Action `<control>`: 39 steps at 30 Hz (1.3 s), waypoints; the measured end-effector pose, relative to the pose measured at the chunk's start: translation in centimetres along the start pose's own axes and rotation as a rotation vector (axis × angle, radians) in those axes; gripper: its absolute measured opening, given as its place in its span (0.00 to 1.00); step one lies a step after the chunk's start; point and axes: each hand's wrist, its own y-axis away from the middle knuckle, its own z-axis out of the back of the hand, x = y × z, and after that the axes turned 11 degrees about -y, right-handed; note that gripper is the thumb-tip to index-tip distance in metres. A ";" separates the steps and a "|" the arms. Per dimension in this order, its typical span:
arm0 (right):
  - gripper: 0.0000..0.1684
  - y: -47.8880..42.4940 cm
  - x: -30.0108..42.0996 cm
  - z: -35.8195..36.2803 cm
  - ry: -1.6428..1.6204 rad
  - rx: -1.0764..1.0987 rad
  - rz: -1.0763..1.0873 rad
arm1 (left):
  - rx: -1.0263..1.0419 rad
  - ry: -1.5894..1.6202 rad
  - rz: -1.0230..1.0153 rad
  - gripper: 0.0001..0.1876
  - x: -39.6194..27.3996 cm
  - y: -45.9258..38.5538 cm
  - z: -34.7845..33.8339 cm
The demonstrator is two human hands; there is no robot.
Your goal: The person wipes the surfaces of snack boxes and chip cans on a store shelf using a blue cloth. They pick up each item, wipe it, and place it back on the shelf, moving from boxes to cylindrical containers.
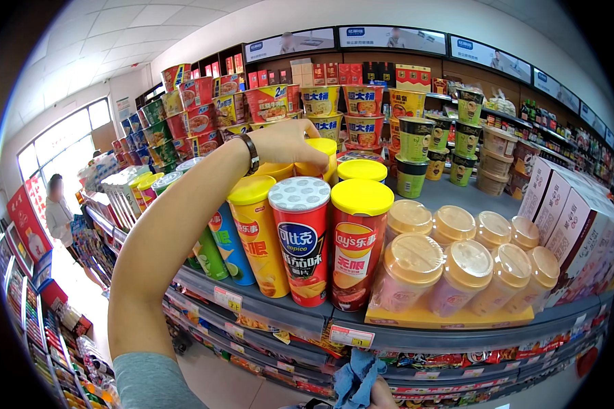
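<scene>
My left hand reaches over the front row of chip canisters, its fingers closed around the top of a yellow-lidded canister behind them. In front stand a yellow Lay's canister, a red Copico canister with a dotted silver lid, and a red Lay's canister with a yellow lid. Blue and green canisters lean partly behind my forearm. Low in the picture my right hand, cut off by the lower rim, holds a crumpled blue cloth in front of the shelf.
Shrink-wrapped drink cups stand on a yellow tray right of the canisters, with white boxes beyond. Stacked instant noodle tubs rise behind. Price tags line the shelf edge. A person stands in the aisle at far left.
</scene>
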 end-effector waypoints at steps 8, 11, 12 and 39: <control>0.19 -0.9 0.2 0.5 -0.018 -0.043 -0.046 | 0.098 -0.093 -0.024 0.46 -1.0 0.7 0.9; 0.18 -1.0 0.2 0.6 -0.042 -0.054 -0.074 | 0.150 -0.153 -0.001 0.42 -1.5 0.7 1.2; 0.18 -1.1 0.2 0.7 -0.046 -0.058 -0.084 | 0.186 -0.131 -0.005 0.42 -1.6 0.7 1.2; 0.14 -1.1 -0.3 3.4 -0.052 0.052 -0.175 | -0.483 -0.499 -0.002 0.25 -3.2 18.4 -3.1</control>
